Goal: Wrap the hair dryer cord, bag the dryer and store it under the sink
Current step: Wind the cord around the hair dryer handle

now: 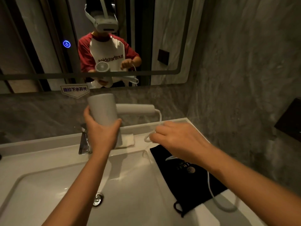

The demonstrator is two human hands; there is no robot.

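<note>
The hair dryer (104, 110) is held up over the back edge of the sink (48, 185), in front of the mirror (40, 38). Its body is a smooth, matte white cylinder standing nearly upright, and a slimmer rounded handle sticks out sideways to the right. The left hand (101, 131) wraps the lower part of the barrel, fingers (87, 115) curled around the far side and thumb pressed on the near side.

A pale rubbery cord (211, 193) leaves the handle's end, bends down to the right hand (175, 139), then trails over the table (241, 216) in a loose curve at the lower right. The right hand hovers palm down, fingers bent together around a small loop of cord; just how tightly they pinch it I cannot tell.

Beneath that forearm lies a flat black cloth bag (187, 185) with a faint printed emblem and a drawstring loop at its near corner, lying on the table to the right of the basin. The basin is glossy white, rectangular, with a shiny metal drain (98, 199). A chrome faucet (83, 141) stands just left of the left wrist, and a small folded white cloth (128, 140) lies behind the dryer. The walls are grey, marble-veined stone.
</note>
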